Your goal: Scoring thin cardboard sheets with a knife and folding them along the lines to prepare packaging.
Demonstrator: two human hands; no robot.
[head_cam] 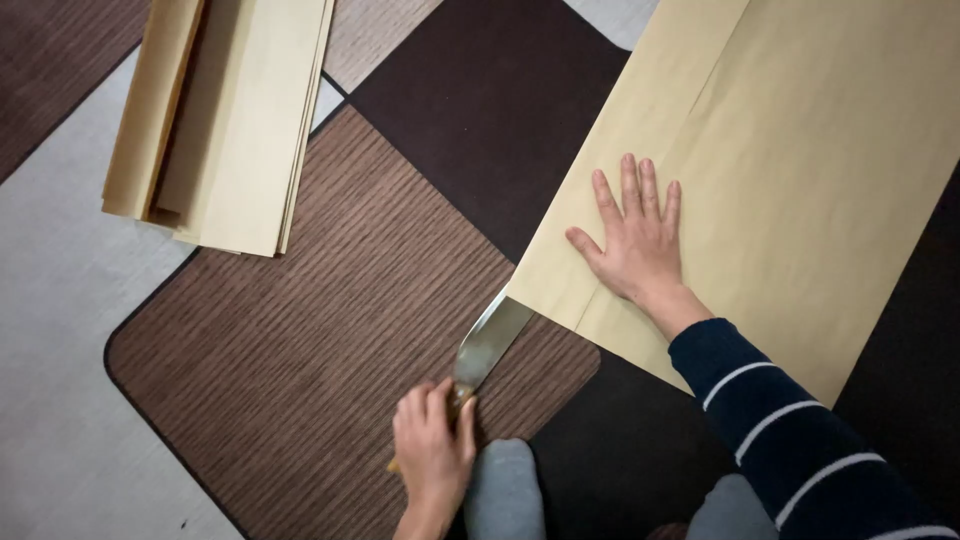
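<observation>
knees: at the bottom edge, two knees in grey trousers (505, 490) are seen, between the two arms.
left hand: the left hand (432, 455) is low in the middle, just beside the grey knee. the fingers (418, 405) are closed around the wooden handle of a knife, so the handle is almost hidden.
knife: the knife (488, 343) has a broad metal blade, and it points up and to the right from the left hand. its tip meets the near corner of the folded paper; i cannot tell if it is under the edge or inside the fold.
right arm: a dark blue sleeve with thin white stripes (790, 440) comes from the bottom right corner.
right hand: the right hand (635, 245) lies flat on the paper, palm down, fingers (630, 185) straight and a little spread, thumb out to the left. it holds nothing, it only presses on the sheet.
folded paper: the big tan kraft paper sheet (800, 150) lies slanted at the right side, with a long crease line running along it, and it goes out of the picture at the top.
floor: a floor mat (300, 330) with brown striped, dark brown and light grey patches is under all things.
paper stack: far at the top left, well apart from both hands, a stack of cut tan paper sheets (235, 120) lies on the mat.
</observation>
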